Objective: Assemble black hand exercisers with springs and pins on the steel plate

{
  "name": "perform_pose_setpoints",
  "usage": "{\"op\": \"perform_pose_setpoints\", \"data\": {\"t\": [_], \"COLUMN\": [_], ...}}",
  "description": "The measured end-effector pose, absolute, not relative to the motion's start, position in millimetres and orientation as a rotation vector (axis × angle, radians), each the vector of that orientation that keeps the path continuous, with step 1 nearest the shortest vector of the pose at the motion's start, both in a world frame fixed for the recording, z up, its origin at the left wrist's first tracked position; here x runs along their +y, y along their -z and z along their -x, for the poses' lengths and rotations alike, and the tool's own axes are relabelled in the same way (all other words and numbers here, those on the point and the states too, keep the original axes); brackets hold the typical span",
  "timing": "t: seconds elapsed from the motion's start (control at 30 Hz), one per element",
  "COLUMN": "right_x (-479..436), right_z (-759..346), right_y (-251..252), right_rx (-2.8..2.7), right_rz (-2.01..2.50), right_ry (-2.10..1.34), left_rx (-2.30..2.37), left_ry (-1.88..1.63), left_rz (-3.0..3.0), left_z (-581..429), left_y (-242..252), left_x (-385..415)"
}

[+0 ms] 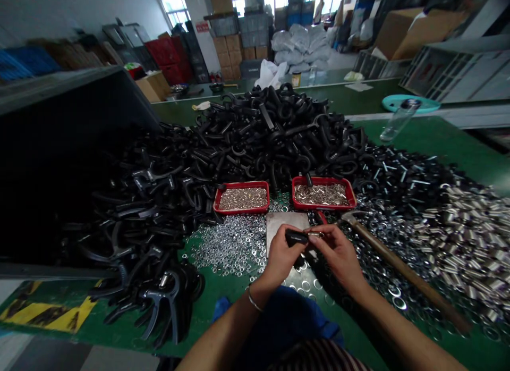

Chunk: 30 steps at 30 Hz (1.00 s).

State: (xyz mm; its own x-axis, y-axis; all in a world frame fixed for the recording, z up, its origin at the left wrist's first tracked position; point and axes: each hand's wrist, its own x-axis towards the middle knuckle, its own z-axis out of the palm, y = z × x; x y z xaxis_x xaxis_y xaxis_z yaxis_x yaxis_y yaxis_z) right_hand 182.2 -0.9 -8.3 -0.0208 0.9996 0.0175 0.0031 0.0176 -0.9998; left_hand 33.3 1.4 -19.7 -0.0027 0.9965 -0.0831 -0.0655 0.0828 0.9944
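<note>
Seating a steel coil (314,234) into the black handle (295,236) below the red tray (323,193): your left grip (281,254) clenches it, your right grip (338,254) pinches the coil; keep both aligned.

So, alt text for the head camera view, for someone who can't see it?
The left hand holds a black handle, the right hand a metal spring against it, over a green bench heaped with more handles and washers.

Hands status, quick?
Left hand: closed, holding a black plastic grip part.
Right hand: closed, pinching a small metal coil.
</note>
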Motion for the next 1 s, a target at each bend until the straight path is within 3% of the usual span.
{"op": "perform_pose_setpoints", "data": {"t": [0.2,0.4,0.67,0.9,1.0], "right_x": [4,2,-4,-16,-16], "right_z": [-192,-181,-178,-172,-180], "right_y": [6,0,-2,-4,-12], "right_rx": [-1.294,-1.140,-0.862,-1.122,-1.053], "right_rz": [1.229,1.263,1.222,1.312,1.250], "right_ry": [-1.252,-1.306,-1.594,-1.170,-1.379], "left_rx": [1.236,1.312,1.282,1.338,1.180], "left_ry": [-1.083,-1.060,-1.109,-1.205,-1.147], "left_rz": [-1.263,-1.913,-1.670,-1.336,-1.660], "left_z": [-24,-19,-23,-30,-21], "left_y": [23,24,30,31,29], "left_x": [0,-3,-8,-11,-11]}}
